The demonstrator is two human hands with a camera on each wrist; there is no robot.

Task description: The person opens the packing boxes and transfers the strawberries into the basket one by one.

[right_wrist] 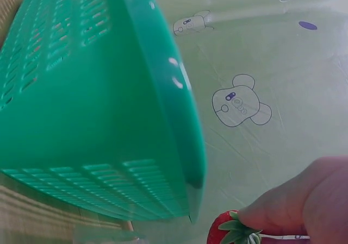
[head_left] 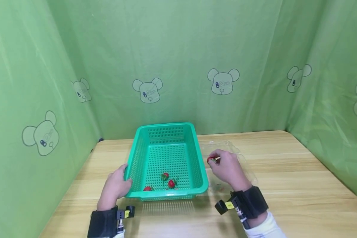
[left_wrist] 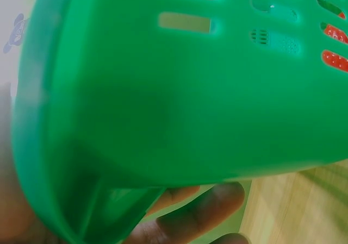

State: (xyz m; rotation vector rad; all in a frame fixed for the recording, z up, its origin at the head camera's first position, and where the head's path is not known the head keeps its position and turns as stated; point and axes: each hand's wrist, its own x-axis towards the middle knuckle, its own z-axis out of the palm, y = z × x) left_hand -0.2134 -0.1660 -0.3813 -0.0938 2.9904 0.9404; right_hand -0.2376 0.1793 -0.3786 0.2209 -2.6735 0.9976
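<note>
A green plastic basket (head_left: pixel 200 165) with slotted walls stands at the middle of the table, and several strawberries (head_left: pixel 171 183) lie inside near its front wall. At the basket's left front rim, my left hand (head_left: pixel 114 185) grips the edge; the left wrist view shows its fingers (left_wrist: pixel 217 203) beneath the rim. Right of the basket, my right hand (head_left: pixel 229 169) pinches a red strawberry (head_left: pixel 209 159) by its leafy top. Under this hand lies a clear plastic container (head_left: pixel 250 170), partly hidden by the hand and wrist. The right wrist view shows the strawberry's green leaves beside the thumb.
The wooden table (head_left: pixel 291 178) extends to both sides and in front. Green curtains (head_left: pixel 178 49) printed with bear heads hang behind and along both sides. The basket's right wall stands close to the right hand. A small red patch (head_left: pixel 220 188) shows in the clear container.
</note>
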